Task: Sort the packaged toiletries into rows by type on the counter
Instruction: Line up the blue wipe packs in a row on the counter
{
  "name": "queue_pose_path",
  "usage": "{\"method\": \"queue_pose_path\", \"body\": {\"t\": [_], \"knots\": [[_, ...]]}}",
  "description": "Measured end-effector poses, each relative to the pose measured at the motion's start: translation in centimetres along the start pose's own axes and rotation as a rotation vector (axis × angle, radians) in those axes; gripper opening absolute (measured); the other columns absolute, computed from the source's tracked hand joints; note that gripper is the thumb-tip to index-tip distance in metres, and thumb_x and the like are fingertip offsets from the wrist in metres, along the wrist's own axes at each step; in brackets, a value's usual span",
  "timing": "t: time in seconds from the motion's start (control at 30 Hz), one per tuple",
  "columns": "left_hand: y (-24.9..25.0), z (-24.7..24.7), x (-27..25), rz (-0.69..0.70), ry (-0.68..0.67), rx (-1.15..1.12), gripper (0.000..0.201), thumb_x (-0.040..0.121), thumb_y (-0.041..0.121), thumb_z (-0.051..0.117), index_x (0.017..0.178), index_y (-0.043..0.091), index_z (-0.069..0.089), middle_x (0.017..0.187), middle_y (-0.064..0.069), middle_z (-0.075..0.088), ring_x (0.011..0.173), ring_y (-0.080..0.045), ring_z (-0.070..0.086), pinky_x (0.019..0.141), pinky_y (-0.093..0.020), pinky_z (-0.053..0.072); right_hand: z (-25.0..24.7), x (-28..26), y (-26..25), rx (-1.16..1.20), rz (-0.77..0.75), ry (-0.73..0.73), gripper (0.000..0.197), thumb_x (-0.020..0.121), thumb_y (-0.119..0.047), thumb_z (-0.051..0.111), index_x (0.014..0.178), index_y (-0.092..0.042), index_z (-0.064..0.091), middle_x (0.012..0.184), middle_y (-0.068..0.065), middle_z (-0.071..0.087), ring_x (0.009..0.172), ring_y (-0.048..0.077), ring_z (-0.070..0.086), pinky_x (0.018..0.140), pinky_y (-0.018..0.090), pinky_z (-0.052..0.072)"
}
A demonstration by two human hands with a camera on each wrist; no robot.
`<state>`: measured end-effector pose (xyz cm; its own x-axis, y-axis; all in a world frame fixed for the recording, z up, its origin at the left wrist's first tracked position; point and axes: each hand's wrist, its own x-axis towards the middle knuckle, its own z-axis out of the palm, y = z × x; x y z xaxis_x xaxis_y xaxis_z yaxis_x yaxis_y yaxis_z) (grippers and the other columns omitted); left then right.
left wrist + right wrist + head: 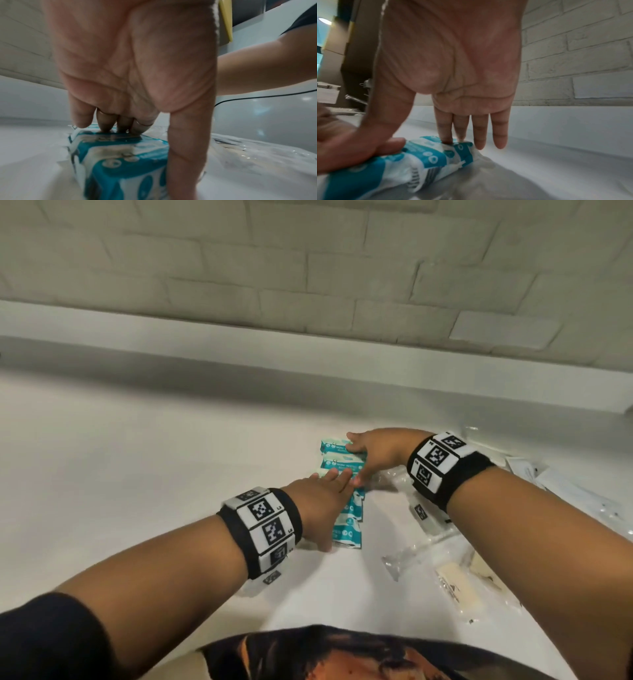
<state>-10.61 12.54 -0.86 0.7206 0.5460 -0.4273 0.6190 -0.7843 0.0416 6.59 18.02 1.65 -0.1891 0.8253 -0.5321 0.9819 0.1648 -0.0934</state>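
Several teal-and-white wipe packs lie in a column at the middle of the white counter. My left hand lies flat over the middle of the column, fingers straight. In the left wrist view its fingertips press the top of a wipe pack and the thumb runs down the pack's right side. My right hand reaches in from the right onto the two far packs. In the right wrist view its straight fingers touch a wipe pack and the thumb rests on its near side.
Clear plastic packets lie to the right of the column: a long sachet, cream-coloured bars in wrap, and flat packets farther right. A raised ledge and a brick wall close the back. A black cable crosses the counter.
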Motion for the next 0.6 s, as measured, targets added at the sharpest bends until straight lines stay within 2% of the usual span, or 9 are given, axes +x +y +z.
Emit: {"method": "queue_pose_path", "body": {"t": [0.1,0.17,0.27,0.33,0.43,0.57,0.6], "knots": [[-0.9,-0.8,1.3,-0.002,0.011,-0.022,0.113,0.077,0.043,0.072,0.152,0.009,-0.005,0.161,-0.008,-0.009,0.149,-0.026,0.001,0.120,-0.042,0.015,-0.4,1.0,0.2,-0.102,0.030,-0.056,0.115,0.067,-0.057,0.076,0.154,-0.018,0.010,0.162,-0.006,-0.007,0.145,0.018,0.021,0.116,0.037,0.026],[-1.6,-1.3,2.4,-0.004,0.009,-0.036,0.111,0.078,0.042,0.071,0.152,0.009,-0.005,0.161,-0.009,-0.011,0.149,-0.026,0.000,0.120,-0.042,0.016,-0.3,2.2,0.4,-0.169,0.044,-0.044,0.124,0.063,-0.065,0.074,0.154,-0.016,0.005,0.162,0.000,-0.007,0.147,0.021,0.015,0.117,0.040,0.025],[-3.2,-2.5,4.8,-0.021,0.018,-0.043,0.108,0.079,0.041,0.068,0.153,0.009,-0.004,0.161,-0.009,-0.011,0.149,-0.026,-0.002,0.119,-0.042,0.018,-1.1,4.8,1.4,-0.158,0.072,0.021,0.140,0.051,-0.071,0.076,0.154,-0.016,-0.001,0.162,0.004,-0.001,0.146,0.025,0.017,0.119,0.044,0.021],[-4.3,-3.3,6.2,-0.031,0.021,-0.040,0.106,0.080,0.040,0.067,0.153,0.010,-0.003,0.161,-0.009,-0.011,0.149,-0.026,-0.002,0.118,-0.041,0.019,-1.6,6.3,2.2,-0.142,0.071,0.060,0.140,0.051,-0.069,0.077,0.154,-0.016,-0.001,0.162,0.005,0.001,0.147,0.024,0.014,0.119,0.044,0.015],[-6.1,-4.7,9.0,-0.049,0.013,-0.035,0.105,0.078,0.040,0.068,0.153,0.011,0.001,0.161,-0.010,-0.008,0.149,-0.028,0.001,0.118,-0.042,0.021,-3.2,8.7,3.7,-0.107,0.072,0.050,0.138,0.053,-0.069,0.076,0.154,-0.018,-0.005,0.162,0.004,-0.007,0.149,0.022,0.002,0.119,0.045,0.008],[-8.2,-6.8,12.0,-0.050,0.029,-0.005,0.092,0.075,0.040,0.070,0.150,0.016,0.023,0.159,-0.012,0.010,0.144,-0.030,0.022,0.112,-0.043,0.035,-5.1,11.0,5.6,-0.074,0.085,0.049,0.134,0.060,-0.068,0.072,0.153,-0.017,-0.010,0.161,0.003,-0.015,0.149,0.020,-0.002,0.120,0.044,0.006],[-8.8,-7.3,12.8,-0.047,0.026,0.007,0.088,0.076,0.039,0.071,0.149,0.017,0.026,0.159,-0.011,0.012,0.143,-0.029,0.023,0.111,-0.042,0.036,-5.6,11.6,6.0,-0.064,0.075,0.064,0.131,0.063,-0.067,0.071,0.153,-0.017,-0.009,0.161,0.002,-0.015,0.149,0.020,-0.002,0.121,0.044,0.006]]}}
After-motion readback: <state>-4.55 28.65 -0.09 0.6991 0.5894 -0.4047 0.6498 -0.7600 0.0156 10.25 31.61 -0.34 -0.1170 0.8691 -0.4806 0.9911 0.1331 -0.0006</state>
